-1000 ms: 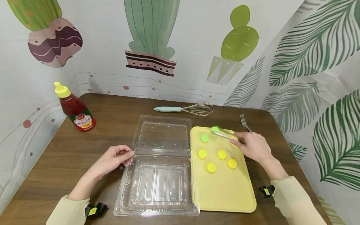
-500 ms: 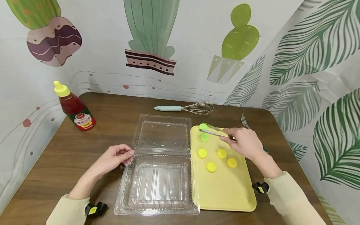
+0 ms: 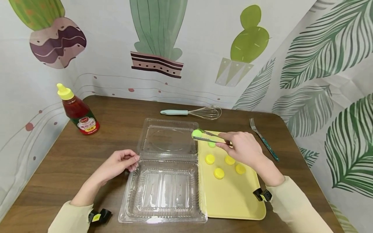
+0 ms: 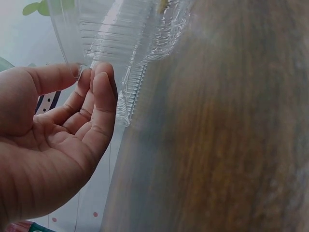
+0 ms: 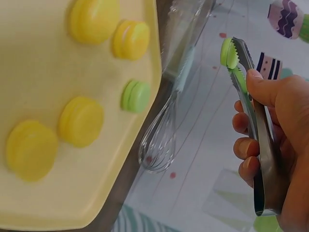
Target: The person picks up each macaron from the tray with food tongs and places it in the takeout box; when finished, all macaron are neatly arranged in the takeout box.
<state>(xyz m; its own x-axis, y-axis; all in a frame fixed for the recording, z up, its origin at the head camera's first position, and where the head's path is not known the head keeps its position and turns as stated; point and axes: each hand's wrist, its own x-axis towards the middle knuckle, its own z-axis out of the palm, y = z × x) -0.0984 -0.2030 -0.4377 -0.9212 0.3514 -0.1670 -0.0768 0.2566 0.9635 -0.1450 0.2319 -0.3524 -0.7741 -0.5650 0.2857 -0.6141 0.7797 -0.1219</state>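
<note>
"What does the right hand (image 3: 244, 146) have?"

"The tongs (image 5: 263, 133), fingers and thumb curled round them, their tips squeezed on a green macaron (image 3: 196, 133). It is out to that hand's left, over where the tray (image 3: 233, 200) and the lid (image 3: 169, 142) meet."

"And the left hand (image 3: 120, 163)?"

"Nearly closed, thumb and fingertips pinching the box (image 3: 163, 191) by the edge near its hinge."

"How would the macaron handle?"

"Light, I'd judge, with a smooth shell that could slip or crack. Best held across the middle, no harder than needed; those toothed tips might mark it. The box looks thin and springy, so a pinch on its rim should steady it."

"Edges to mind?"

"Left of the right hand, the lid's rim and the box's raised wall. A second macaron (image 5: 135, 96) lies close by the tongs."

"Room?"

"The box gapes open between the hands. The whisk (image 3: 205, 112) lies beyond the right hand, the fork (image 3: 266, 145) to its right."
</note>
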